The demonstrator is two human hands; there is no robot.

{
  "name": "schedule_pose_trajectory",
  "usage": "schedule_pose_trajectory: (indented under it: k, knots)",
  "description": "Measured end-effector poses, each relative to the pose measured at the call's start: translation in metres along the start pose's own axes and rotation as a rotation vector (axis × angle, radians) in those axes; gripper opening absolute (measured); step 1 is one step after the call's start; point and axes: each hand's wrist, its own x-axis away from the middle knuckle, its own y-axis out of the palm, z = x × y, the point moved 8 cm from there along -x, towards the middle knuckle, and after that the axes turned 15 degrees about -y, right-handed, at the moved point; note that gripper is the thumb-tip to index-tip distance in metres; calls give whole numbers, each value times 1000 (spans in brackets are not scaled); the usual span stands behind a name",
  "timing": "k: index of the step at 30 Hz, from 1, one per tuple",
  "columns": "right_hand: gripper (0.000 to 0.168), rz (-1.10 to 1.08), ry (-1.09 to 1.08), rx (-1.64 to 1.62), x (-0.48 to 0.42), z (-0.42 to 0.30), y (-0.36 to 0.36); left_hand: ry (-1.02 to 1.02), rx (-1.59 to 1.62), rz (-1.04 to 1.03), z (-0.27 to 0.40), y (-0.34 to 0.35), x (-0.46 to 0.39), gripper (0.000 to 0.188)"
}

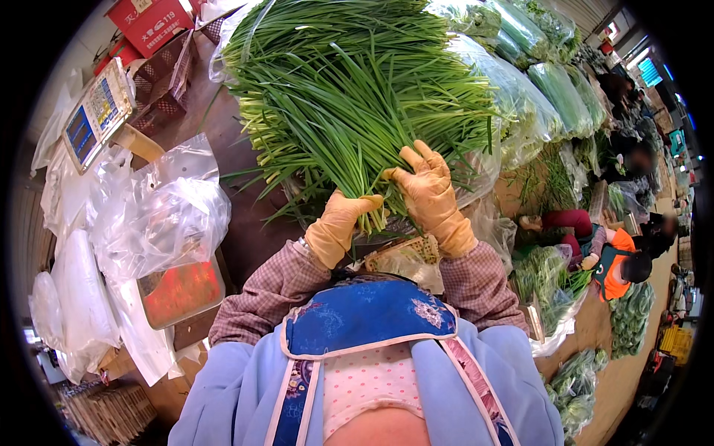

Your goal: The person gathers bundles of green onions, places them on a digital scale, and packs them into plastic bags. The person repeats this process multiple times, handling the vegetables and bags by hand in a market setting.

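My left hand (341,223), in a tan rubber glove, grips a bunch of garlic chives (340,161) near its cut ends, thumb across the stems. The green blades fan up and away over a large pile of garlic chives (357,33). Gloved the same way, my right hand (430,195) rests against the right side of the bunch. Its bent fingers are spread and touch the blades; whether they pinch any stems is hidden. Below the hands, a shallow basket (404,253) with clear plastic in it is partly covered by my apron (368,320).
To the left stand a digital scale display (97,120), clear plastic bags (162,212) and a metal pan (181,292). Crates (162,78) sit behind. Bagged vegetables (502,83) lie at the right back. A person in orange (613,265) sits at the right among more greens (546,279).
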Motion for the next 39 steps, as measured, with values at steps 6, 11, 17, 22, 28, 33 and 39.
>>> schedule_pose_trajectory:
  k: [6,11,17,22,28,33,39]
  knots:
    - [26,47,25,8,0,2,-3,-18,45,-6,0,2,3,34]
    - [29,0,56,-98,-4,0,6,-7,30,-37,0,3,1,33]
    - [24,-88,91,-141,-9,13,28,26,25,70,-2,-5,0,34]
    - [17,144,219,-439,1,26,12,12,56,-8,-1,1,3,34]
    - [9,208,455,-1054,52,39,-22,-36,4,-25,2,3,5,34]
    - [21,-371,692,-1189,130,38,-29,-44,67,-11,-5,-7,3,35]
    - [62,188,656,-809,96,71,-7,42,20,14,-15,-21,-8,31]
